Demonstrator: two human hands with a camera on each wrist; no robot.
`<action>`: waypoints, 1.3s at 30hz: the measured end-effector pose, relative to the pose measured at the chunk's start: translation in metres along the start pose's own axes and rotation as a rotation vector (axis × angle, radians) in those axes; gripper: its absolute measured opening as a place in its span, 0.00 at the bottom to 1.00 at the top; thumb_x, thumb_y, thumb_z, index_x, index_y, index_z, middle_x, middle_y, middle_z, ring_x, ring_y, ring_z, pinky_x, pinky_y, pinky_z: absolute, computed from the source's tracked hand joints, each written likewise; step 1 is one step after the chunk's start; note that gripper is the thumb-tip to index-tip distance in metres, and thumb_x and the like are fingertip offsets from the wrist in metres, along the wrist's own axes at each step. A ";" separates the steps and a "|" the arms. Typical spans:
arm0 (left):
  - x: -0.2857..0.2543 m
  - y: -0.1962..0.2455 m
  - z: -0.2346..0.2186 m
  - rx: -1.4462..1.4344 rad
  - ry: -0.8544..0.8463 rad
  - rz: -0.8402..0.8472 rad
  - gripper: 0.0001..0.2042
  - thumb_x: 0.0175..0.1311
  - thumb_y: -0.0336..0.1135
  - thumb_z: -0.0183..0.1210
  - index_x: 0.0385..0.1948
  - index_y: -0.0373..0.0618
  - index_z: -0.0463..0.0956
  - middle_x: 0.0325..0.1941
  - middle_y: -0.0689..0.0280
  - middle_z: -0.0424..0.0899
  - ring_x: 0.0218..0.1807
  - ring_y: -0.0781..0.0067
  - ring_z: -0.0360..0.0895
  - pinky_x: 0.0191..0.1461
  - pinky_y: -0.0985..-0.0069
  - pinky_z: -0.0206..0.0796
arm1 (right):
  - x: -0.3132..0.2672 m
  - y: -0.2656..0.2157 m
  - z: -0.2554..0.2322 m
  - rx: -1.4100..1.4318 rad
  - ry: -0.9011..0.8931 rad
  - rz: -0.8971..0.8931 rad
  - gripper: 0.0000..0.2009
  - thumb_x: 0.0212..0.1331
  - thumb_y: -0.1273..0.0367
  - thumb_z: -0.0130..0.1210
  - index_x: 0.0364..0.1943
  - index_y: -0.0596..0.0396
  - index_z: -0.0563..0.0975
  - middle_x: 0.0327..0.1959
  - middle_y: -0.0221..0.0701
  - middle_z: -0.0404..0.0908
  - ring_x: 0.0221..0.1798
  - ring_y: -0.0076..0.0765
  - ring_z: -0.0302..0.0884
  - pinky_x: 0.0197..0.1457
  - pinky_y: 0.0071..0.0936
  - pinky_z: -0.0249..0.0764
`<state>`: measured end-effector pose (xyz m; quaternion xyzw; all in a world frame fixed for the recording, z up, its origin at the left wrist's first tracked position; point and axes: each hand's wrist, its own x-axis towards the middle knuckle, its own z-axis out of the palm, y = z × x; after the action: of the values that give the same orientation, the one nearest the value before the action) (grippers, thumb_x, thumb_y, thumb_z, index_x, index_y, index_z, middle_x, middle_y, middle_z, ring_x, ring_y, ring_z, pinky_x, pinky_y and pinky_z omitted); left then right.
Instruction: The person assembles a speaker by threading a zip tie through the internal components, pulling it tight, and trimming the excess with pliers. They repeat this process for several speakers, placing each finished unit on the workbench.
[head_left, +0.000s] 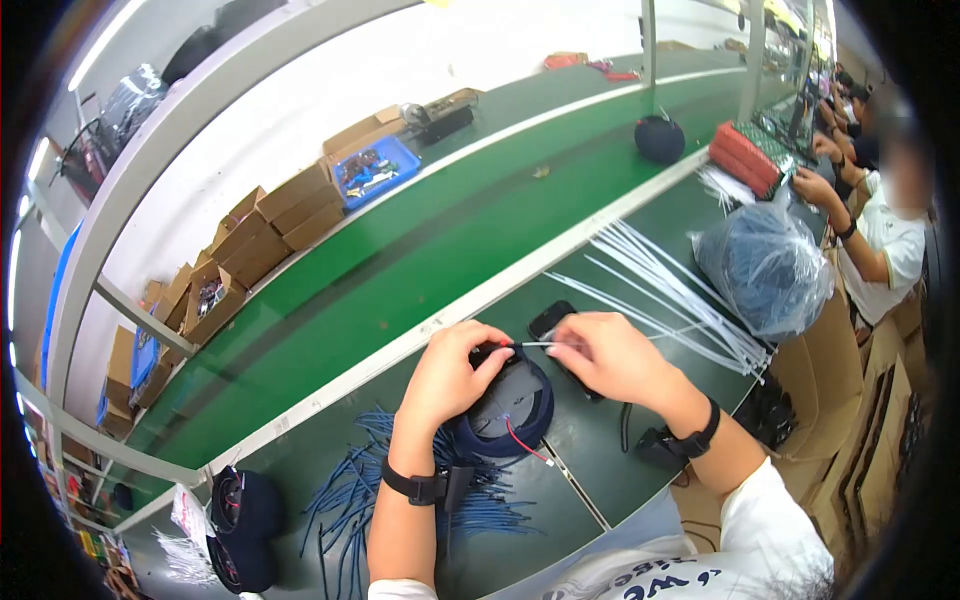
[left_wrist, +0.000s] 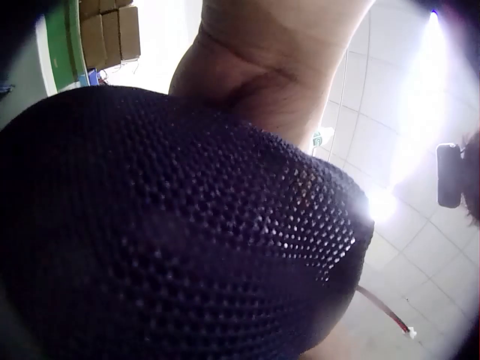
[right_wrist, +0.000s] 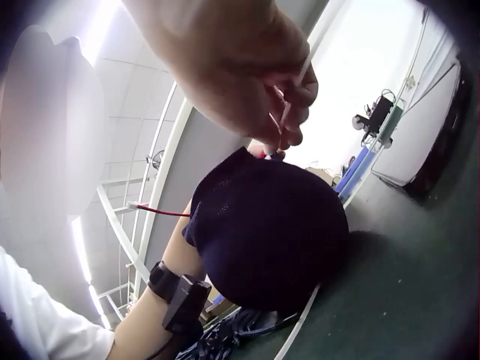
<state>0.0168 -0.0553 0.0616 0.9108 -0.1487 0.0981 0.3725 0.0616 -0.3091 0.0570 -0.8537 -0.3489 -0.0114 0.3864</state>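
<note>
A round thing covered in dark navy mesh fabric (head_left: pixel 545 412) lies on the bench, its grey inside facing up. From it runs a red wire (head_left: pixel 522 440) with a small white plug. At its far rim my left hand (head_left: pixel 445 372) pinches the edge of the fabric between thumb and fingers. Just to the right, my right hand (head_left: pixel 618 358) pinches a thin white cable tie (head_left: pixel 537 344) that stretches across to the left fingertips. The right wrist view shows the tie (right_wrist: pixel 306 67) between curled fingers, above the mesh-covered thing (right_wrist: pixel 270 232). Mesh (left_wrist: pixel 187 225) fills most of the left wrist view.
Blue cut wires (head_left: pixel 345 480) spread beneath my left forearm. A black phone-like object (head_left: pixel 552 320) lies behind my right hand. White cable ties (head_left: pixel 670 290) fan out beside a clear plastic bag (head_left: pixel 765 270). More navy mesh pieces (head_left: pixel 245 530) stand at left. Another person (head_left: pixel 880 250) works at right.
</note>
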 end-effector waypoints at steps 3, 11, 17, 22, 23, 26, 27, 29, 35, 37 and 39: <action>0.001 0.004 -0.003 0.024 0.010 0.014 0.08 0.65 0.34 0.71 0.40 0.40 0.89 0.39 0.56 0.90 0.39 0.56 0.87 0.47 0.65 0.78 | 0.006 0.005 -0.011 0.020 -0.127 0.067 0.10 0.69 0.66 0.64 0.36 0.60 0.85 0.32 0.46 0.88 0.40 0.57 0.88 0.46 0.48 0.81; -0.003 0.002 -0.001 0.025 0.039 0.048 0.08 0.64 0.32 0.70 0.40 0.39 0.88 0.38 0.54 0.90 0.42 0.53 0.87 0.48 0.63 0.78 | 0.026 0.001 -0.030 -0.016 -0.303 0.054 0.07 0.65 0.69 0.68 0.38 0.59 0.86 0.25 0.38 0.87 0.28 0.35 0.87 0.35 0.34 0.80; 0.000 -0.003 0.007 0.039 0.067 0.082 0.08 0.65 0.33 0.71 0.40 0.39 0.89 0.37 0.54 0.90 0.42 0.52 0.87 0.48 0.63 0.78 | 0.037 -0.012 0.007 0.126 -0.120 -0.039 0.08 0.65 0.70 0.68 0.37 0.63 0.87 0.28 0.42 0.88 0.31 0.39 0.89 0.39 0.32 0.81; -0.003 0.001 0.002 -0.002 0.052 0.047 0.08 0.64 0.32 0.71 0.39 0.38 0.88 0.38 0.54 0.90 0.43 0.51 0.87 0.49 0.62 0.78 | 0.032 0.002 -0.030 0.122 -0.279 0.240 0.05 0.65 0.73 0.68 0.36 0.63 0.86 0.27 0.39 0.89 0.30 0.30 0.87 0.38 0.30 0.82; -0.002 0.002 0.003 0.009 0.045 0.050 0.08 0.64 0.32 0.71 0.39 0.38 0.88 0.38 0.54 0.90 0.43 0.52 0.88 0.49 0.62 0.78 | 0.031 0.001 -0.015 0.149 -0.208 0.128 0.05 0.65 0.73 0.67 0.37 0.64 0.85 0.28 0.39 0.89 0.30 0.30 0.87 0.38 0.31 0.81; 0.000 -0.002 0.006 0.015 0.047 0.073 0.08 0.65 0.32 0.71 0.39 0.38 0.88 0.38 0.53 0.90 0.43 0.52 0.88 0.49 0.62 0.78 | 0.032 -0.016 0.009 0.130 -0.118 0.005 0.06 0.66 0.73 0.67 0.37 0.63 0.84 0.28 0.39 0.88 0.31 0.30 0.87 0.40 0.30 0.82; 0.001 -0.002 0.004 -0.014 0.045 0.070 0.08 0.65 0.32 0.71 0.39 0.37 0.88 0.38 0.53 0.90 0.42 0.52 0.88 0.49 0.62 0.78 | 0.030 -0.016 0.001 0.150 -0.150 0.055 0.05 0.65 0.73 0.67 0.37 0.63 0.84 0.27 0.37 0.88 0.31 0.28 0.86 0.39 0.29 0.82; 0.000 0.001 0.001 -0.039 0.048 0.069 0.07 0.64 0.31 0.71 0.39 0.37 0.87 0.37 0.53 0.90 0.42 0.51 0.88 0.48 0.62 0.78 | 0.023 0.006 -0.024 0.177 -0.223 0.084 0.05 0.64 0.74 0.68 0.37 0.62 0.85 0.26 0.32 0.87 0.30 0.22 0.85 0.38 0.24 0.80; 0.001 0.002 0.006 -0.033 0.043 0.067 0.08 0.64 0.31 0.71 0.40 0.38 0.87 0.38 0.54 0.90 0.42 0.52 0.87 0.49 0.63 0.78 | 0.029 -0.012 0.004 0.224 -0.134 0.062 0.06 0.64 0.74 0.68 0.39 0.65 0.85 0.29 0.37 0.89 0.32 0.25 0.85 0.40 0.26 0.82; 0.000 0.000 0.004 -0.055 0.053 0.053 0.08 0.64 0.31 0.71 0.40 0.38 0.88 0.38 0.54 0.90 0.42 0.53 0.87 0.49 0.63 0.78 | 0.026 -0.002 -0.009 0.209 -0.190 0.088 0.06 0.64 0.74 0.69 0.38 0.65 0.86 0.29 0.37 0.89 0.32 0.25 0.85 0.40 0.26 0.82; 0.001 0.002 0.002 -0.043 0.051 0.068 0.07 0.65 0.31 0.70 0.40 0.38 0.88 0.38 0.55 0.90 0.42 0.53 0.87 0.49 0.63 0.78 | 0.024 0.014 -0.023 0.256 -0.228 0.170 0.05 0.64 0.73 0.69 0.37 0.64 0.87 0.27 0.35 0.88 0.31 0.25 0.85 0.39 0.26 0.81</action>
<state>0.0171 -0.0580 0.0614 0.8942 -0.1721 0.1307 0.3920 0.0940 -0.3162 0.0712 -0.8198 -0.3156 0.1625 0.4493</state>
